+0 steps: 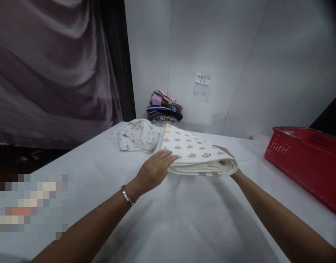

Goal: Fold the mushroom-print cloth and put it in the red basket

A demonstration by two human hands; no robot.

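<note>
A white cloth point(187, 144), printed with small grey, yellow and red shapes, is folded into a thick layered bundle at the middle of the view. It is tilted and seems raised at its near edge. My left hand point(158, 166), with a metal bracelet at the wrist, grips the bundle's left side with its fingers on top; the thumb is hidden. My right hand point(225, 150) holds the rounded right end from behind, largely covered by the cloth. Just beyond to the left, another white patterned cloth item point(139, 137) lies loosely folded on the table.
The white-covered table point(102, 171) reaches a pale wall point(212, 36) with handwritten paper notes point(202, 86). Folded coloured clothes point(164, 109) are stacked at the back. A red plastic basket point(305, 160) stands on the right. A mauve curtain point(47, 73) hangs at left; a lower-left patch is pixelated.
</note>
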